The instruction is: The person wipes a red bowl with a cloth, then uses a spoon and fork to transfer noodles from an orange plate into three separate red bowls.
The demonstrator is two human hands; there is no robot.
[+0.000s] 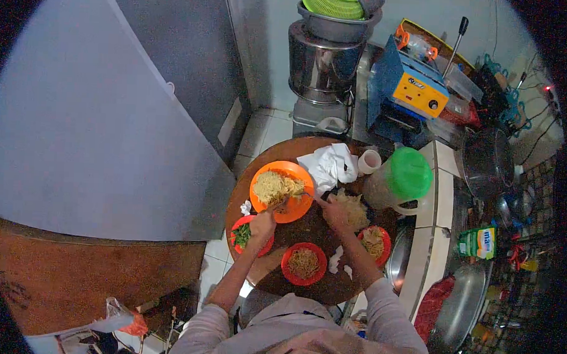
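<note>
Left hand (262, 224) grips utensil, probably spoon, at orange plate (298, 209) edge, centre frame; right hand (334, 211) holds fork (309, 195) in noodles (274, 186). Lift small portions, keep over plate.

noodle plate (282, 190) lies far on the round table (304, 287), jug (399, 181) right, three bowls nearer.

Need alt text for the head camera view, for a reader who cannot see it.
Seen from above, a person's left hand and right hand work utensils in noodles on an orange plate on a round wooden table. Three red bowls of noodles and greens sit nearer the person, with a green-lidded jug and white cloth beyond.
</note>
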